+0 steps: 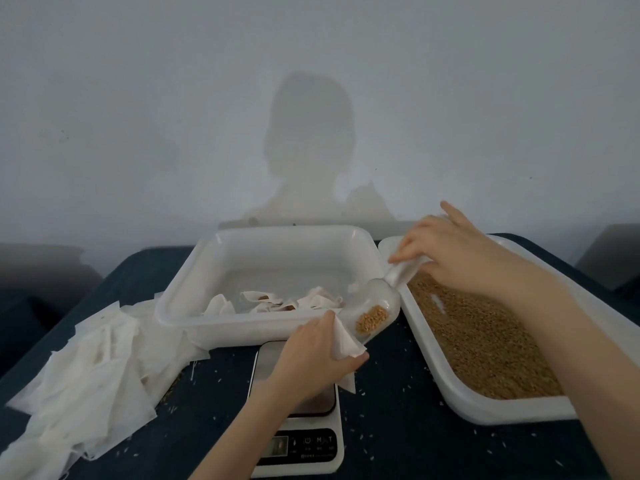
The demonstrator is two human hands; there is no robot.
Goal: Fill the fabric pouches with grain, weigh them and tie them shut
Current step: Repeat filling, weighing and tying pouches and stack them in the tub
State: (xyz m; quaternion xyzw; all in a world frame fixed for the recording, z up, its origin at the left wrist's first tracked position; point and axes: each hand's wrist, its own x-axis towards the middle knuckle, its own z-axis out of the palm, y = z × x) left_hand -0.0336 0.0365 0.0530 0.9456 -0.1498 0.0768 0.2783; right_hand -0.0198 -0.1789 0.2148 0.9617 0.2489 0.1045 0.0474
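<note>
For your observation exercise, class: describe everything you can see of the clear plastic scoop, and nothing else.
The scoop is clear, slightly frosted plastic, with a rounded bowl and a short handle. It tilts down to the left, mouth lowest, and a small heap of golden-brown grain lies near its mouth. The right hand grips the handle from above. The mouth meets the white fabric pouch that the left hand holds open. It hangs between the two white trays, above the scale.

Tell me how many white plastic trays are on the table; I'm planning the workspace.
2. One tray sits behind the scale, holding filled pouches; the other tray, at right, holds loose grain. None appears hidden.
</note>
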